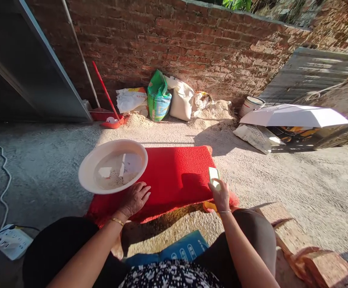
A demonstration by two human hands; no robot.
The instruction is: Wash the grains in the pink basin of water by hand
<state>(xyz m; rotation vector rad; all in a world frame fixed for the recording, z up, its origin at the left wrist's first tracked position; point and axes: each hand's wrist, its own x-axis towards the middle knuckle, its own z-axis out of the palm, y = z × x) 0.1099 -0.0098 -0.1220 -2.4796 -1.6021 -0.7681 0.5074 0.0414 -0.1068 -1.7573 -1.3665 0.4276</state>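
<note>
Left hand [134,199]: spread flat on red mat [174,176], beside white basin [113,166]; right hand [220,196]: fingers closed around pale scraper [214,176] at the mat's right edge; blue bag [186,248]: print unreadable.

A small pale rectangular scraper [214,177] is standing upright, right of frame centre, over the near right part of a red mat [176,176]. The mat is lying flat on the ground, mid-frame, sunlit, with a white basin [85,172] sitting on its left end.
</note>
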